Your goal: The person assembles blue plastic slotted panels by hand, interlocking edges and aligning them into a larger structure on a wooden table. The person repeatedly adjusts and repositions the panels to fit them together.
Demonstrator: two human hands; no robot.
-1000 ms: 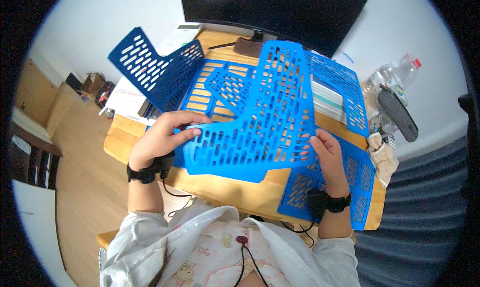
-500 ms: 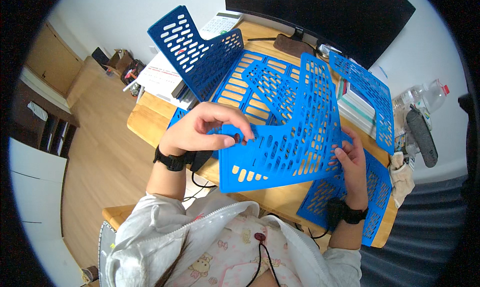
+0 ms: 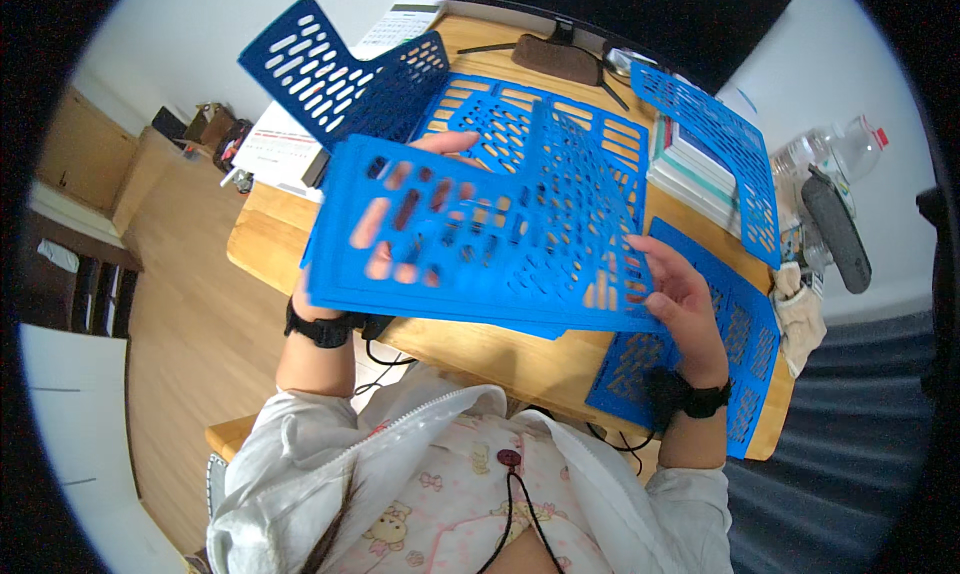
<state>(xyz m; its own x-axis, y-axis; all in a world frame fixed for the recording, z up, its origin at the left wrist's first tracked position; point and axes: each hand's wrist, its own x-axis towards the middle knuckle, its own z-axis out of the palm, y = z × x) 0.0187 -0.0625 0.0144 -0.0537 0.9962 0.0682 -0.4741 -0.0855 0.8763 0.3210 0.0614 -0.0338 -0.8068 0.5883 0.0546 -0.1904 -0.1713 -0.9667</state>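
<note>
"So, where was the blue slotted panel point(image 3: 480, 282)?"

"Mid-dial, raised over the near part of the table point(image 3: 480, 352), with its left end blurred. I couldn't tell whether it was one sheet or several."

"And the hands?"

"At three o'clock the right hand point(image 3: 687, 302) was closed on the panel's side edge, thumb and fingers nearly together. The left hand point(image 3: 371, 224), at ten, was mostly behind it; bits of finger showed through the slots and above the upper edge. How far open it was, or whether it gripped, I couldn't tell."

"Any similar pieces about?"

"Several. A dark blue notched panel point(image 3: 395, 104) stood tilted at eleven, and a wide blue grid point(image 3: 625, 139) lay flat towards one. At two, another upright panel point(image 3: 720, 124) was just beside some books point(image 3: 690, 177). Between three and four, a flat blue sheet point(image 3: 755, 346) lay beneath the right wrist."

"Beyond those?"

"A beige cloth point(image 3: 800, 319) at three, and a brown case point(image 3: 557, 59) between twelve and one."
</note>
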